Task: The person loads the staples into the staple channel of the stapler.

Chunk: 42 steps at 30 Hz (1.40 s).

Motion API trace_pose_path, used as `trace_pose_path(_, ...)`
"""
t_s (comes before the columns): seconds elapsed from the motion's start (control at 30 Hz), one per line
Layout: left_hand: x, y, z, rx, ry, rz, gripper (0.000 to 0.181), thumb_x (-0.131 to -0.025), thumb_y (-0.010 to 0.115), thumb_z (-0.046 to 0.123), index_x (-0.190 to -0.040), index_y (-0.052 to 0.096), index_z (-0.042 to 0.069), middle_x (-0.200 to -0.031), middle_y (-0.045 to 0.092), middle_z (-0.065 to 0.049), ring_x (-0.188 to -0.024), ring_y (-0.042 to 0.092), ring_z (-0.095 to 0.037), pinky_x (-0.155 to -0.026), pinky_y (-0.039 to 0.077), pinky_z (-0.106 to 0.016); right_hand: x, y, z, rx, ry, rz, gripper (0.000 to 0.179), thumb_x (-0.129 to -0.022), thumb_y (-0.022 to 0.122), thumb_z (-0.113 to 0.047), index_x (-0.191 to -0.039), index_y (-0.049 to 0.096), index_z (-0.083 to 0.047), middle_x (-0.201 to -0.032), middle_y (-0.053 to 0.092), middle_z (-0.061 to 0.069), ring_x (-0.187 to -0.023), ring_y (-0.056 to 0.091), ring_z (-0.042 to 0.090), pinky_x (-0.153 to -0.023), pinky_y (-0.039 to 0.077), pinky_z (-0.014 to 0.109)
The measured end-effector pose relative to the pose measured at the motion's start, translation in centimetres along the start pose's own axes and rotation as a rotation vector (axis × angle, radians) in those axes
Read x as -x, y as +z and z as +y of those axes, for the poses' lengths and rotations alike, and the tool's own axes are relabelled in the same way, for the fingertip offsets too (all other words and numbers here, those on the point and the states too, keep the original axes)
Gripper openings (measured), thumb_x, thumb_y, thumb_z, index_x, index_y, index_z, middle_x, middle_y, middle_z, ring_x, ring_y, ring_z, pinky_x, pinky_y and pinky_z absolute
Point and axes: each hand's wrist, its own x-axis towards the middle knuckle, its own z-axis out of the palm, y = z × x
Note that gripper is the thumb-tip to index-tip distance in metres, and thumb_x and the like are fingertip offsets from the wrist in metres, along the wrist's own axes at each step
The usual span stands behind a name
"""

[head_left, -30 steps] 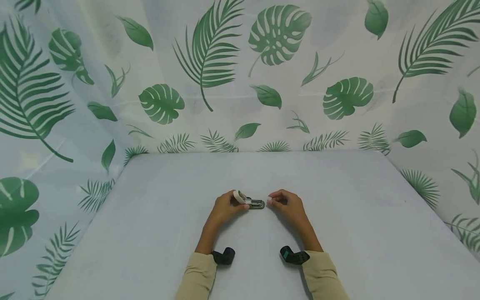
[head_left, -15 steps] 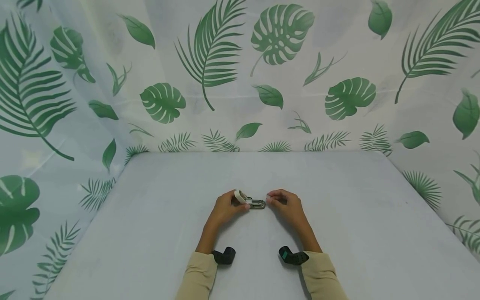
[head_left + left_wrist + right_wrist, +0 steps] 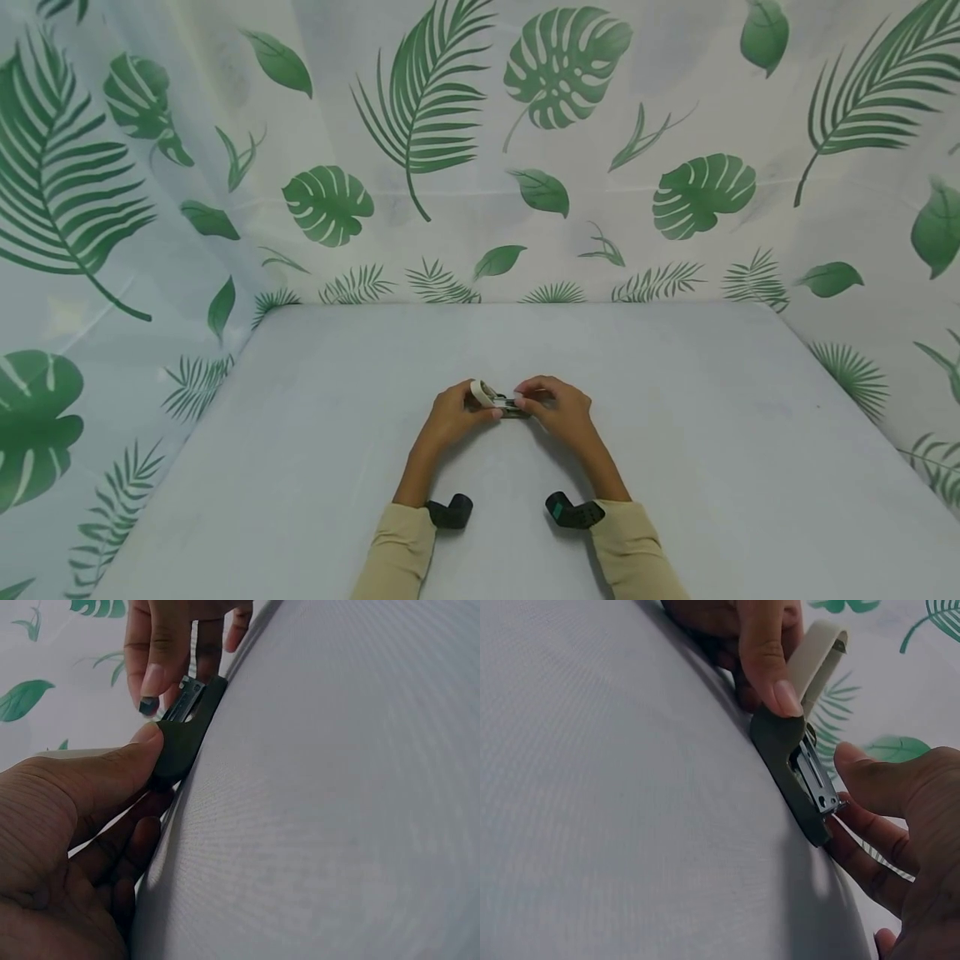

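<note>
A small stapler [image 3: 507, 410] lies on the white table with its cream top arm [image 3: 826, 656] swung up and its metal staple channel [image 3: 816, 780] exposed above a dark base. My left hand [image 3: 451, 417] grips it at the hinge end, thumb on the side of the base. Between thumb and finger, my right hand [image 3: 561, 412] pinches a short strip of staples [image 3: 149, 705], held just over the channel. In the right wrist view the right fingers [image 3: 870, 825] are at the channel's front end, and the strip is hidden there.
The white table [image 3: 337, 358] spreads around both hands. A leaf-patterned curtain [image 3: 465, 192] stands along its back and sides. Dark wrist cameras [image 3: 450, 512] sit at the beige sleeve cuffs.
My right hand has moved left with the staple strip, from beyond the stapler's front end to over its channel. The left hand keeps its grip and the stapler stays put.
</note>
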Motion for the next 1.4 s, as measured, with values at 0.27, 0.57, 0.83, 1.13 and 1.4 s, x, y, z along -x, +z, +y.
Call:
trace_pose_path(0.27, 0.01, 0.06, -0.01, 0.009, 0.016, 0.0, 0.03, -0.075, 0.074, 0.028, -0.098, 0.062, 0.011, -0.089, 0.064, 0.0, -0.084, 0.059, -0.014, -0.076, 0.045, -0.032, -0.1, 0.5, 0.16, 0.029, 0.027, -0.021, 0.014, -0.076, 0.073, -0.023, -0.088, 0.067, -0.02, -0.085, 0.068, -0.004, -0.086, 0.063, 0.017, -0.097, 0.012, 0.06)
trace_pose_path(0.57, 0.05, 0.07, -0.09, -0.008, 0.019, 0.01, 0.033, -0.075, 0.073, 0.03, -0.098, 0.062, 0.01, -0.091, 0.064, -0.001, -0.084, 0.059, -0.015, -0.076, 0.046, -0.032, -0.02, 0.69, 0.16, 0.051, 0.003, -0.005, 0.015, -0.074, 0.074, -0.022, -0.087, 0.067, -0.02, -0.086, 0.067, -0.004, -0.087, 0.062, 0.016, -0.096, 0.01, 0.061)
trace_pose_path(0.83, -0.05, 0.09, -0.2, -0.011, 0.013, 0.01, 0.033, -0.074, 0.073, 0.031, -0.098, 0.062, 0.01, -0.09, 0.064, -0.001, -0.083, 0.058, -0.014, -0.075, 0.045, -0.031, 0.03, 0.77, 0.03, 0.07, 0.008, -0.015, 0.016, -0.074, 0.074, -0.023, -0.088, 0.067, -0.02, -0.088, 0.067, -0.004, -0.088, 0.062, 0.016, -0.096, 0.01, 0.062)
trace_pose_path(1.13, -0.11, 0.08, -0.28, -0.017, 0.008, 0.01, 0.034, -0.075, 0.073, 0.032, -0.098, 0.062, 0.01, -0.088, 0.064, 0.0, -0.081, 0.057, -0.013, -0.073, 0.044, -0.03, 0.04, 0.91, 0.07, 0.078, 0.024, -0.006, 0.016, -0.073, 0.075, -0.023, -0.087, 0.068, -0.02, -0.089, 0.066, -0.004, -0.087, 0.062, 0.016, -0.097, 0.009, 0.061)
trace_pose_path(1.4, -0.09, 0.04, -0.15, -0.019, 0.004, 0.007, 0.034, -0.075, 0.073, 0.031, -0.099, 0.062, 0.01, -0.088, 0.063, 0.0, -0.08, 0.056, -0.013, -0.073, 0.045, -0.03, 0.27, 0.9, 0.12, 0.058, -0.012, 0.002, 0.02, -0.071, 0.076, -0.019, -0.089, 0.068, -0.017, -0.089, 0.066, -0.002, -0.087, 0.061, 0.017, -0.097, 0.008, 0.06)
